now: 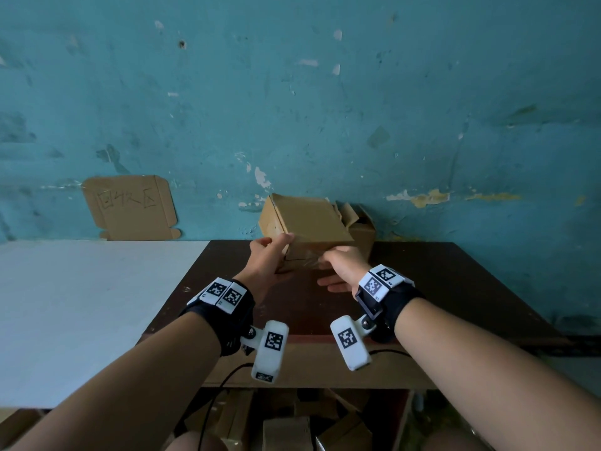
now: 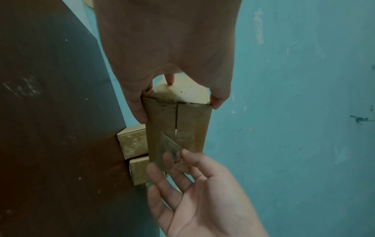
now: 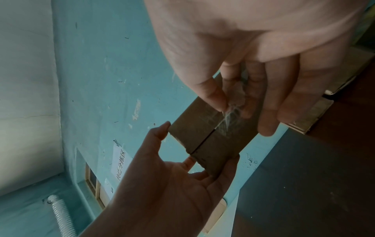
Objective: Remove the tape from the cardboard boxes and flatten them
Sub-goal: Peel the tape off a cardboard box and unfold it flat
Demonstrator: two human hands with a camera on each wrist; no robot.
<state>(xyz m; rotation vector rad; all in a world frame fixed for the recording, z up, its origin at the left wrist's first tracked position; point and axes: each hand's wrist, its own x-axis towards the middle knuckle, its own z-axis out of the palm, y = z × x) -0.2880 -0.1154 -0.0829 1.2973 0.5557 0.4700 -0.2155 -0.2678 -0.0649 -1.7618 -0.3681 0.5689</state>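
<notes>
A brown cardboard box (image 1: 309,222) is held in the air above the dark table (image 1: 439,288), tilted, with its taped end toward me. My left hand (image 1: 268,257) grips the box's left end, thumb on top and fingers underneath (image 2: 138,110). My right hand (image 1: 341,266) pinches a strip of clear tape (image 2: 172,147) between thumb and forefinger at the box's seam (image 3: 205,141). The tape (image 3: 228,115) is partly lifted off the flaps. The other right fingers (image 3: 270,112) hang loosely below the box.
Behind the held box, more cardboard boxes (image 1: 361,226) stand against the blue wall. A flattened cardboard piece with writing (image 1: 130,206) leans on the wall above a white surface (image 1: 81,304). More cardboard (image 1: 286,431) lies under the table.
</notes>
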